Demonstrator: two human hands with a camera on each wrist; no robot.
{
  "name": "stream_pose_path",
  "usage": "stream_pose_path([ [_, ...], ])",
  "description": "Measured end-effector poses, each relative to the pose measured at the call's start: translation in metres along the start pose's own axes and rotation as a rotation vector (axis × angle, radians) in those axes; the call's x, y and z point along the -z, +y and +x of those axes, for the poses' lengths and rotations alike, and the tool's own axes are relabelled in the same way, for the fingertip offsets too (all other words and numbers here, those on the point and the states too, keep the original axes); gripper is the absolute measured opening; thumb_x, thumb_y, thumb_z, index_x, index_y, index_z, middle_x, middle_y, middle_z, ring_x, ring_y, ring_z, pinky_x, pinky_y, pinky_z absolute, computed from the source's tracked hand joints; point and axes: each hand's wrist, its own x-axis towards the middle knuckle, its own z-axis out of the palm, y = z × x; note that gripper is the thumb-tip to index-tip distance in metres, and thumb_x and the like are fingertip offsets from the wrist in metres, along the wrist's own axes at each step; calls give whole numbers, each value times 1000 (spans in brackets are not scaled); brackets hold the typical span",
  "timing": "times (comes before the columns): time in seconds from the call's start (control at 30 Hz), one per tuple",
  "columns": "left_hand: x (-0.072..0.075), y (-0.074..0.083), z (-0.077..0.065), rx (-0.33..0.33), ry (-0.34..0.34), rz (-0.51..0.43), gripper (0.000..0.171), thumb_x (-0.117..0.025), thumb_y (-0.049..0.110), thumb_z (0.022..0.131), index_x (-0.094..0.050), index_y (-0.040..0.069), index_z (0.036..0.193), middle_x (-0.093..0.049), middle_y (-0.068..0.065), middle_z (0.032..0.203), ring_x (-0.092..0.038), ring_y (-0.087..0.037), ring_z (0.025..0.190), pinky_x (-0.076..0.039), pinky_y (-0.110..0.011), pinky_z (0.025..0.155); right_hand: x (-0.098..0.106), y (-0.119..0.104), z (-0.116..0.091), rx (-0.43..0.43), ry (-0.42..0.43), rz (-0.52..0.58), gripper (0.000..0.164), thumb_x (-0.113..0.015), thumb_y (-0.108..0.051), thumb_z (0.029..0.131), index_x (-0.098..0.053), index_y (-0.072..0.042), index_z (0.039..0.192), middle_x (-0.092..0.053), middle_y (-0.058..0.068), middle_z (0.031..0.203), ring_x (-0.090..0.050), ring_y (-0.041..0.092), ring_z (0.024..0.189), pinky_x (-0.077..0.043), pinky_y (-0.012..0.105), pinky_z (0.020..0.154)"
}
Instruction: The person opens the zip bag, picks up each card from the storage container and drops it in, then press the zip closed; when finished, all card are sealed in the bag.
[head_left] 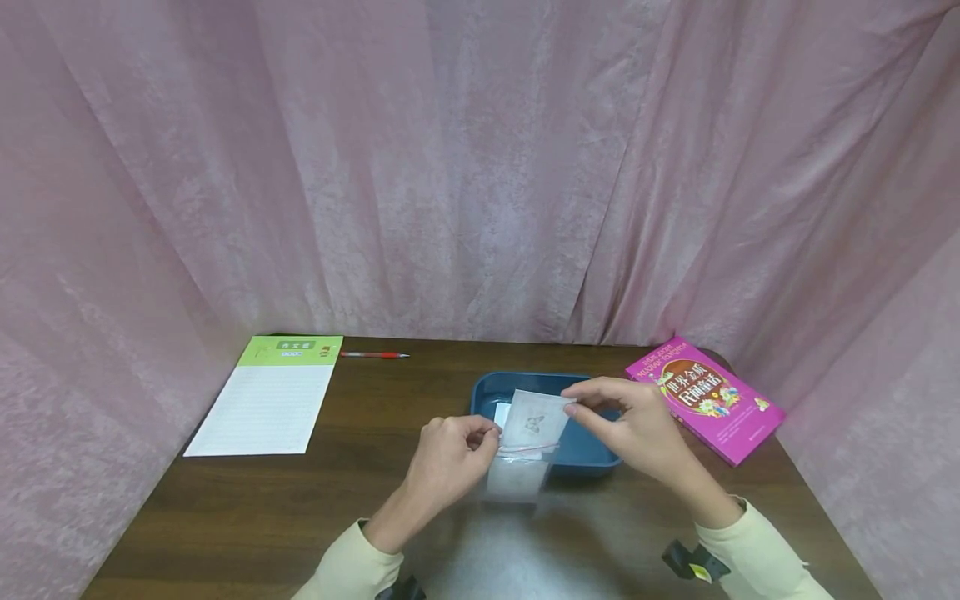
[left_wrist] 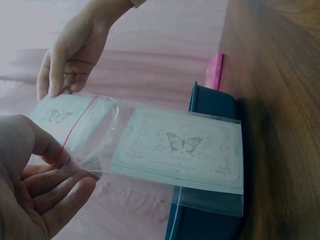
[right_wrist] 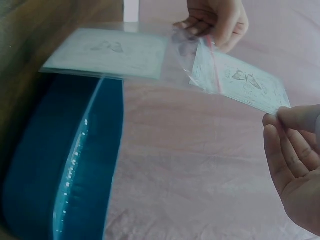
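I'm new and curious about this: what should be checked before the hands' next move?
1. Left hand holds the clear plastic bag: ok, pinched near its red line.
2. Right hand holds the white rectangular butterfly-printed card: ok, pinched at a corner.
3. That card wholly in or out of the bag: not ok, it straddles the red line.
4. Another white butterfly-printed card inside the bag: ok, seen through the plastic.
5. Blue rectangular plastic tray empty: cannot tell, partly hidden.
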Motion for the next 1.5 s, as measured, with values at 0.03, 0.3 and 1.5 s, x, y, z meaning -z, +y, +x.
stream_pose_path([
  [0.03, 0, 0, 0, -3, 3, 1, 16, -66, 13, 94, -81, 6, 94, -78, -4, 83, -68, -4, 68, -52, -20, 57, -2, 1, -1, -1, -5, 5, 23, -82, -5, 84, -79, -18, 102, -77, -6, 96, -71, 8, 79, -58, 23, 70],
  [0.3, 0, 2, -1, -10, 14, -5, 17, -65, 13, 94, -81, 7, 92, -77, -3, 81, -60, -1, 59, -48, -21, 50, -13, 8, -7, -22, -39, 26, 18, -80, -9, 88, -79, -19, 102, -76, -9, 95, -70, 6, 76, -59, 27, 67],
  [1.5, -1, 1, -2, 10, -4, 12, 18, -65, 15, 95, -81, 6, 94, -78, -2, 82, -63, -1, 63, -50, -21, 55, -24, 24, -17, -51, -87, 30, 15, -79, -12, 89, -79, -18, 103, -78, -6, 99, -71, 6, 84, -59, 27, 71],
])
